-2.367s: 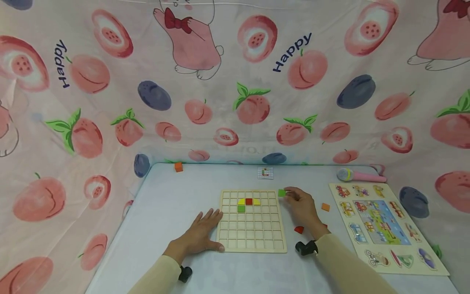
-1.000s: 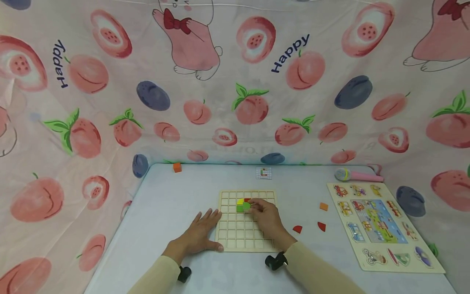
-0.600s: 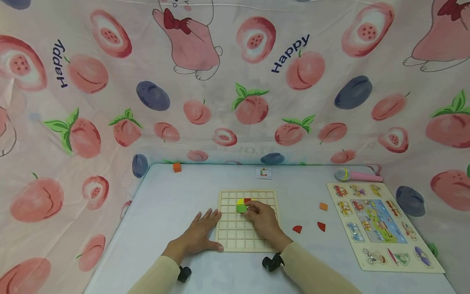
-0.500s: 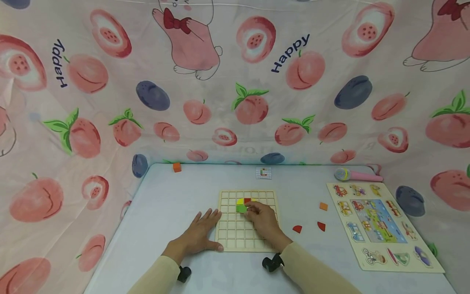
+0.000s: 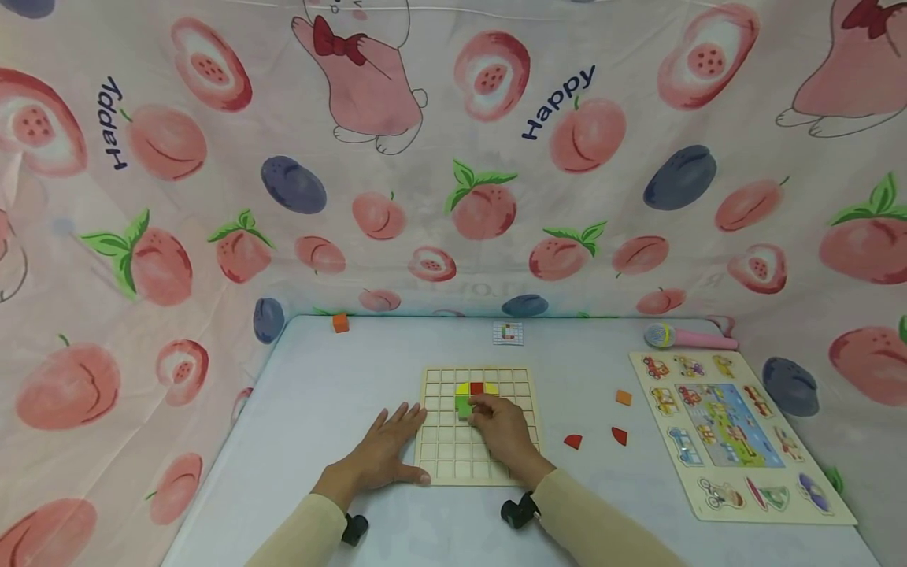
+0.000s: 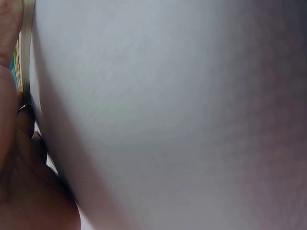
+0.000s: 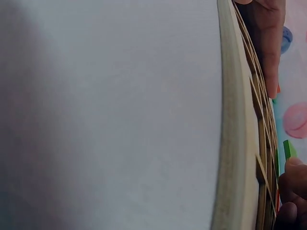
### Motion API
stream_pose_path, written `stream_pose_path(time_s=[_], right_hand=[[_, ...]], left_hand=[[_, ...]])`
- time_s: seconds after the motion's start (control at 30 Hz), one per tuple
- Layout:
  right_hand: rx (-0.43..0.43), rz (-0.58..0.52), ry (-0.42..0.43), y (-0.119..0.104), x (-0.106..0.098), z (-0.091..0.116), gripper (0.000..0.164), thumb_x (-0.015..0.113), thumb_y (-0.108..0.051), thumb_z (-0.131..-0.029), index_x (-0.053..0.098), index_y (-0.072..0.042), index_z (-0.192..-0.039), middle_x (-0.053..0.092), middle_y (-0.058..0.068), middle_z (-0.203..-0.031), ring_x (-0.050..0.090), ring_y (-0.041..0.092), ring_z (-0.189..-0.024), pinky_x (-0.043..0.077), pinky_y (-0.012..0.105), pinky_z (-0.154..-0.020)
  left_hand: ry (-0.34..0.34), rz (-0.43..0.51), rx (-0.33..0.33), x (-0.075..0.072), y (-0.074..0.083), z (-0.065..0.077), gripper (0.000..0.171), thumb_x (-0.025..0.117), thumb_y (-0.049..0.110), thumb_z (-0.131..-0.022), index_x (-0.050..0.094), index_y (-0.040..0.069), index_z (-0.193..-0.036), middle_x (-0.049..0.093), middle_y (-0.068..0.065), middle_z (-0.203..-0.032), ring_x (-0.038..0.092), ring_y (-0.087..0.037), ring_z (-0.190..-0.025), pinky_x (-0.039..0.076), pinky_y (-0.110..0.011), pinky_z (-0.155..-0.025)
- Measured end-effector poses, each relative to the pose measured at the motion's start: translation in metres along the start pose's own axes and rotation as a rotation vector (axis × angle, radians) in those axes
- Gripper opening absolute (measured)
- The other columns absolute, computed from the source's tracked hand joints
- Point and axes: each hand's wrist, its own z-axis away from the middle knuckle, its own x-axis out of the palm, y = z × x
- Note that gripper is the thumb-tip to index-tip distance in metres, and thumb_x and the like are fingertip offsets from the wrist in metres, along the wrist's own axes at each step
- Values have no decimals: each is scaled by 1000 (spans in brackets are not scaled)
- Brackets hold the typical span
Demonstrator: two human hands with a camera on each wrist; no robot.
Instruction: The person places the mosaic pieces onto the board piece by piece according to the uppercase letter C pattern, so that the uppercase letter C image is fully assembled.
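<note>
The left hand (image 5: 378, 453) lies with fingers spread on the bench (image 5: 312, 394), touching the grid board (image 5: 448, 454) at its left edge. Over the board, the right hand's (image 5: 506, 429) grip pinches a green block (image 7: 289, 149), nearer than the red block (image 5: 477, 388). Beyond, I see a small card (image 5: 508, 333).

The left sleeve (image 5: 301, 531) and right sleeve (image 5: 598, 520) are long, plain and light beige. A compact black left wrist camera (image 5: 356, 529) with a rounded end shows beside the cuff; the right wrist camera (image 5: 520, 511), also black, has rounded lobes.
</note>
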Motion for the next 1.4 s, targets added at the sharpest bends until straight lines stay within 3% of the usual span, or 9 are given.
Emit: stream_pose_path(time_s=[0.43,1.4], right_hand=[[-46,115,3,-2,2,0,21,80,-6,-89,80,-13,-109,74,-4,-93,61,13,-88,50,31,-79],[-77,158,-44,-3,-1,3,22,80,-8,-90,81,-10,-112,72,-1,-95,61,13,-90,53,31,-77]], left_hand=[[3,-2,-6,2,0,0,118,87,63,-75,31,15,-168,23,-3,-176,11,-28,-166,4,-53,-136],[13,-9,4,4,3,3,119,86,63,-75,31,14,-167,24,-5,-176,12,-29,-165,4,-53,-136]])
